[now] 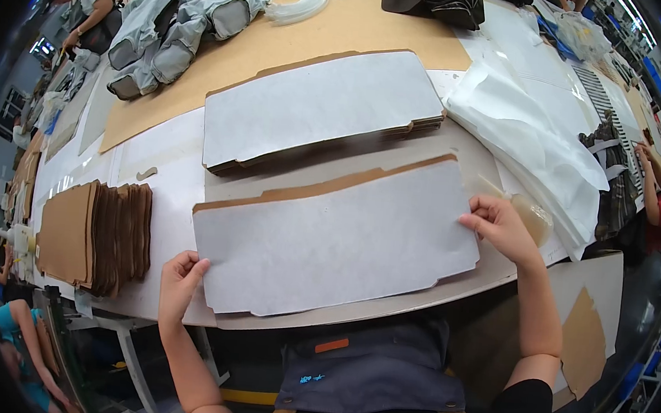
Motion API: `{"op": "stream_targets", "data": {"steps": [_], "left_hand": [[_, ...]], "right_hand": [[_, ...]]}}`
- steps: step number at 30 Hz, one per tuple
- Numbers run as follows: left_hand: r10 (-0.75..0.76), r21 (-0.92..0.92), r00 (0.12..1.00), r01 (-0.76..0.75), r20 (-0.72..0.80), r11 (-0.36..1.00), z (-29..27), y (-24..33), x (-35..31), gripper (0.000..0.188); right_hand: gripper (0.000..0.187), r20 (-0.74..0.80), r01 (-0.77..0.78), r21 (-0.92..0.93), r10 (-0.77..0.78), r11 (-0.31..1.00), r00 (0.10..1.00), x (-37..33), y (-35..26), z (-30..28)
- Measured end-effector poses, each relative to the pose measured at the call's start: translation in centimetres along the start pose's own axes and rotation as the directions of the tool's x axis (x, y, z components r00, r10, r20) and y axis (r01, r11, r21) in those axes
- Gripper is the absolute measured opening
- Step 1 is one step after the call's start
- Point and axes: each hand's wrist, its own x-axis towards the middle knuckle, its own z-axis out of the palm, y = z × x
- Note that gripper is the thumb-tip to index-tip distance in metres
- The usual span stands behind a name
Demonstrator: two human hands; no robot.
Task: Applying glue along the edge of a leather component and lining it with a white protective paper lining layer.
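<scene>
A long white sheet with a brown strip along its far edge [336, 234] lies before me, its ends cut in small steps. My left hand [182, 280] pinches its left end between thumb and fingers. At the opposite end, my right hand [494, 225] grips the edge the same way, fingers curled. Just beyond lies a stack of similar white-topped, brown-edged pieces [324, 104]. Left of my left hand stands a pile of brown fabric-like or board pieces [68, 235].
Grey bags [173, 31] and a coil of clear tubing [297, 3] rest at the far left. White sheeting [525, 137] drapes over the right side, near a tape roll [532, 219]. A black item [435, 3] lies at the back. Other people work on both sides.
</scene>
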Motion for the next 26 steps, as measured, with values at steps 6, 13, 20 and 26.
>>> {"op": "stream_targets", "data": {"steps": [6,13,20,26], "left_hand": [[0.307,0.035,0.908,-0.31,-0.285,0.95,-1.8,6.2,7.0,0.02],[0.141,-0.036,0.978,-0.148,-0.151,0.988,-2.0,5.5,21.1,0.034],[0.093,-0.022,0.981,-0.098,-0.171,0.995,-0.5,4.0,23.6,0.034],[0.055,-0.095,0.98,-0.074,-0.191,0.993,-2.3,2.0,23.3,0.035]], "right_hand": [[0.025,-0.293,0.217,-0.123,-0.244,0.969,0.925,7.9,-5.9,-3.3],[0.044,-0.338,0.261,-0.398,-0.405,0.879,0.85,22.5,-5.2,-5.2],[0.041,-0.381,0.101,-0.56,-0.363,0.823,0.85,24.4,-3.5,-4.4],[0.034,-0.36,0.137,-0.527,-0.366,0.839,0.858,24.7,-3.8,-3.4]]}}
